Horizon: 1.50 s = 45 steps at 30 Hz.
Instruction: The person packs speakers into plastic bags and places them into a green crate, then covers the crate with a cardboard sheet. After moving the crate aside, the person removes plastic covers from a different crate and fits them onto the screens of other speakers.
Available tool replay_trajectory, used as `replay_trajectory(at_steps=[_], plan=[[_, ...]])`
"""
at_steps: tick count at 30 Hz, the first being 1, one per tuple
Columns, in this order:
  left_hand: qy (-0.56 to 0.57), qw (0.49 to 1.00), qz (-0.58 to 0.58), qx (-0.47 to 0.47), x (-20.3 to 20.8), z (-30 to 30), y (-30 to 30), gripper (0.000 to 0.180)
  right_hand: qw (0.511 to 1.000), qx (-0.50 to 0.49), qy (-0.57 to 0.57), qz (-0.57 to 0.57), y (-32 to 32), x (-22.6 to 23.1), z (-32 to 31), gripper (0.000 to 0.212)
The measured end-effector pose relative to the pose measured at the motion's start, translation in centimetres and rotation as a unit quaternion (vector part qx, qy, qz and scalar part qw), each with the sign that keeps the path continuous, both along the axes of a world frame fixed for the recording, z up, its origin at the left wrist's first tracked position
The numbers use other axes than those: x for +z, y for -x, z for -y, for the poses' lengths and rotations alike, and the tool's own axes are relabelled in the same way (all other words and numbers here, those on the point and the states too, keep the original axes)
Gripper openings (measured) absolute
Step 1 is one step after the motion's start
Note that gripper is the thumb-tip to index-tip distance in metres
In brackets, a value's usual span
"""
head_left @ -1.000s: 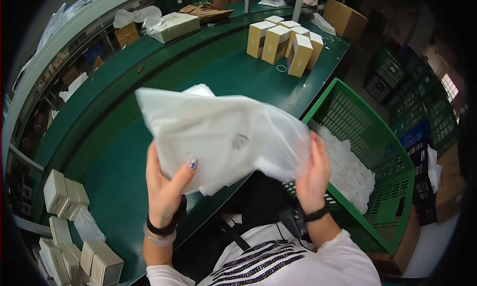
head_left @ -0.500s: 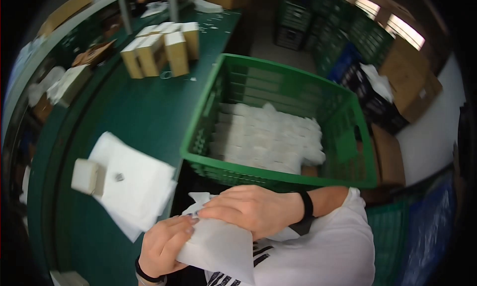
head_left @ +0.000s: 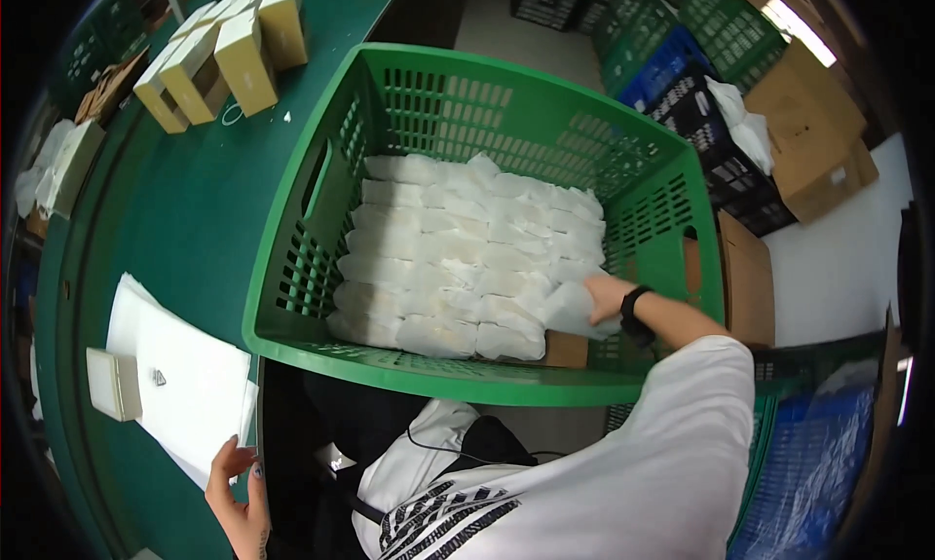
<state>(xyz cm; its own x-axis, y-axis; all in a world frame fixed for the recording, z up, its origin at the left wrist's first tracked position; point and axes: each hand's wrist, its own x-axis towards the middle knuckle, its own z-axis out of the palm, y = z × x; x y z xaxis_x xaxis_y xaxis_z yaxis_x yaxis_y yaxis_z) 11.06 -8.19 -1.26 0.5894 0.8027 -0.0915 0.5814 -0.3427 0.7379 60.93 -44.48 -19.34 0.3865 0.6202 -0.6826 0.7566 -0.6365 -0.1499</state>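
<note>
Inside the green crate (head_left: 467, 382), right hand (head_left: 606, 297) apparently pinches a white packet (head_left: 567, 308), best seated snugly; outside, left hand (head_left: 240, 504), fingers parted, holds nothing.

No readable text. Small grey printed mark (head_left: 159, 376) on the stack of flat white sheets (head_left: 200, 360), left side, too small to make out. Small white rectangular label (head_left: 838, 175) on the brown cardboard box (head_left: 820, 192), right side: also illegible.
</note>
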Motion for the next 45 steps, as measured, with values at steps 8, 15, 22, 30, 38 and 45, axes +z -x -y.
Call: replay_trajectory(at_steps=[8, 15, 22, 30, 38, 45], plan=[[-0.082, 0.996, -0.018, 0.023, -0.1, 1.1, 7.0, 0.024, 0.968, 0.095, -0.064, 0.224, 0.4, -12.9, 7.8, 0.062], [-0.394, 0.878, -0.084, 0.258, 0.6, -0.2, 20.6, 0.038, 0.968, -0.192, 0.003, 0.163, 6.9, -0.2, 8.5, 0.048], [-0.382, 0.580, -0.298, 0.655, 8.5, -7.5, 43.6, 0.087, 0.944, 0.201, 0.072, 0.253, -2.8, -0.7, -4.4, 0.035], [-0.297, 0.607, -0.395, 0.622, 5.0, -11.3, 50.0, 0.080, 0.949, -0.100, -0.236, 0.184, 1.6, 7.7, -10.1, 0.032], [-0.372, 0.687, -0.333, 0.528, 8.7, -10.1, 53.1, 0.037, 0.810, -0.098, -0.497, 0.295, 10.3, 19.8, -17.9, 0.027], [-0.392, 0.717, -0.146, 0.558, 9.1, -5.2, 50.7, 0.034, 0.788, -0.027, -0.587, 0.183, 16.2, 24.6, -22.4, 0.028]])
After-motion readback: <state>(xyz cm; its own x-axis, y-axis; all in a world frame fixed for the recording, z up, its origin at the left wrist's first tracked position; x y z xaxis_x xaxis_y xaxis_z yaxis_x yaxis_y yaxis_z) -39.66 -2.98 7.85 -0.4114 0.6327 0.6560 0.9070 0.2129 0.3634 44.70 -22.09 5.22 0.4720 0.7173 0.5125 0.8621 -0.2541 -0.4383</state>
